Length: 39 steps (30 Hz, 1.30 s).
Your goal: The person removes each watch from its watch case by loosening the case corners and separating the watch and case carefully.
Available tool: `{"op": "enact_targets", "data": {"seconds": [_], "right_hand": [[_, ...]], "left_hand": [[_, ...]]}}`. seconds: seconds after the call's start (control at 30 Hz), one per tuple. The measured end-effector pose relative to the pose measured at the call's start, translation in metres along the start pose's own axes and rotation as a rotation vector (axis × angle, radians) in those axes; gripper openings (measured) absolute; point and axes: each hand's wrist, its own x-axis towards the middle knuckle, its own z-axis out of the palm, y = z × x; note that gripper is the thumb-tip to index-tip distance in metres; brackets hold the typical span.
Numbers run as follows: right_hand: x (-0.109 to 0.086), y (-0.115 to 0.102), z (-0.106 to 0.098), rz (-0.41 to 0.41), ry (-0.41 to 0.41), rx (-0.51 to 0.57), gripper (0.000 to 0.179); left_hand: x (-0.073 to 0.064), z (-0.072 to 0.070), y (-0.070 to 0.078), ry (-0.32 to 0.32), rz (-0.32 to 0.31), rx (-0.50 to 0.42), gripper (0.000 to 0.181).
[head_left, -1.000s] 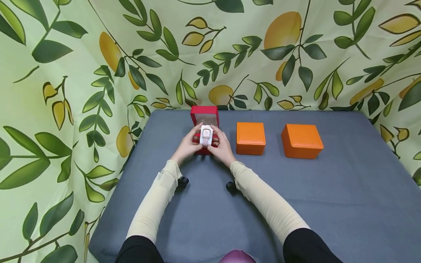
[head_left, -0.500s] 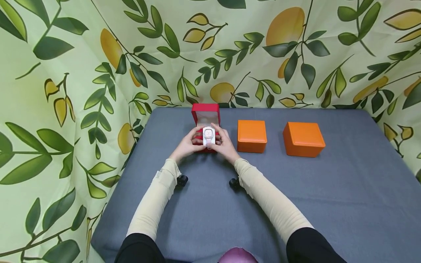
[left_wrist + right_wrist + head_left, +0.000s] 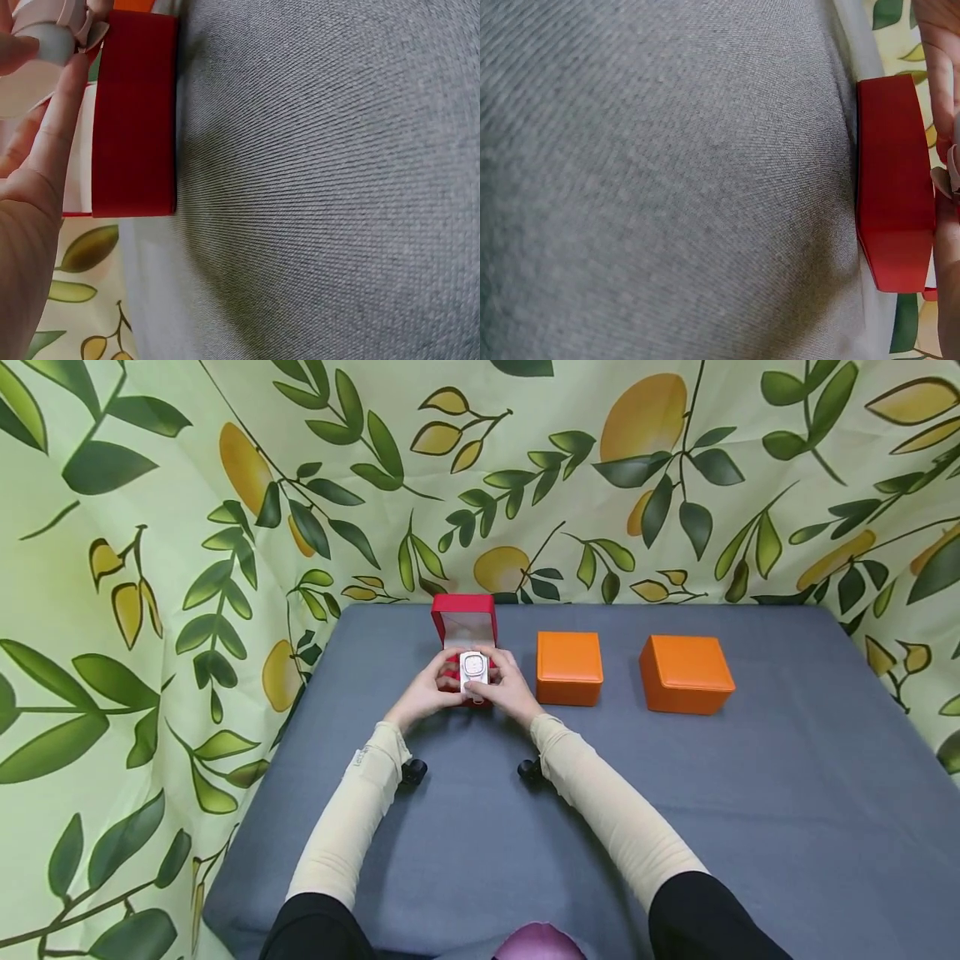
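A wristwatch with a pale strap and square dial [image 3: 474, 666], wrapped round a white cushion, is held over the open red box [image 3: 463, 617]. My left hand [image 3: 424, 695] grips it from the left side. From the right, my right hand [image 3: 516, 688] grips it too, with the thumb across the strap below the dial. In the left wrist view, the pale strap [image 3: 46, 16] and its buckle end show between the fingertips, above the red box [image 3: 135, 120]. The right wrist view catches the red box [image 3: 896, 180] side-on, with the strap end just above its edge.
Two closed orange boxes stand to the right: a nearer orange box [image 3: 568, 668] and a farther orange box [image 3: 686, 675]. Grey cloth [image 3: 480, 827] covers the table. A leaf-patterned curtain [image 3: 525, 485] hangs behind and at the left.
Both hands have lowered the watch slightly toward the red box, and the right thumb now covers more of the strap. The boxes stay in place; the head view shifts a little.
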Motion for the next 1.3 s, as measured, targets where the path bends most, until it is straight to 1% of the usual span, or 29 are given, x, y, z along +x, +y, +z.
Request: {"op": "enact_targets", "data": {"seconds": [0.07, 0.13, 0.27, 0.33, 0.43, 0.5, 0.57, 0.67, 0.73, 0.97, 1.03, 1.13, 1.3], "right_hand": [[0.001, 0.0, -0.001, -0.009, 0.0, -0.003, 0.059], [0.001, 0.0, -0.002, -0.015, 0.001, 0.002, 0.059], [0.001, 0.001, -0.004, -0.007, -0.006, 0.014, 0.061], [0.001, 0.002, -0.004, -0.01, -0.005, 0.03, 0.061], [0.002, 0.004, -0.004, -0.006, -0.005, 0.084, 0.059], [0.0, -0.001, -0.004, 0.011, -0.01, 0.128, 0.058], [-0.004, -0.01, -0.006, 0.031, -0.022, 0.171, 0.059], [-0.009, -0.022, -0.008, 0.05, -0.042, 0.204, 0.06], [-0.009, -0.025, -0.009, 0.048, -0.048, 0.199, 0.06], [-0.001, -0.007, -0.01, 0.07, -0.036, 0.151, 0.06], [0.0, -0.005, -0.011, 0.067, -0.028, 0.145, 0.06], [-0.001, -0.005, -0.01, 0.068, -0.023, 0.158, 0.06], [-0.001, -0.004, -0.009, 0.08, -0.027, 0.182, 0.061]], "left_hand": [[0.0, -0.001, 0.003, -0.016, -0.007, -0.004, 0.072], [-0.002, 0.0, 0.01, -0.029, -0.006, -0.018, 0.074], [-0.006, 0.001, 0.023, -0.033, -0.01, -0.044, 0.073], [-0.006, 0.001, 0.022, -0.03, -0.003, -0.042, 0.072], [-0.002, 0.001, 0.011, -0.019, 0.016, -0.034, 0.071], [0.001, 0.001, 0.003, -0.013, 0.019, -0.036, 0.071], [0.003, 0.001, -0.001, -0.006, 0.017, -0.035, 0.071], [0.003, 0.001, 0.001, -0.007, 0.007, -0.033, 0.07], [0.003, 0.001, 0.001, -0.006, 0.003, -0.03, 0.07], [0.005, 0.0, 0.004, -0.01, -0.012, -0.001, 0.071], [0.005, 0.0, 0.005, -0.005, -0.022, 0.003, 0.07], [0.005, -0.002, 0.005, 0.002, -0.039, -0.018, 0.07], [0.004, -0.002, 0.004, -0.006, -0.039, -0.063, 0.071]]}}
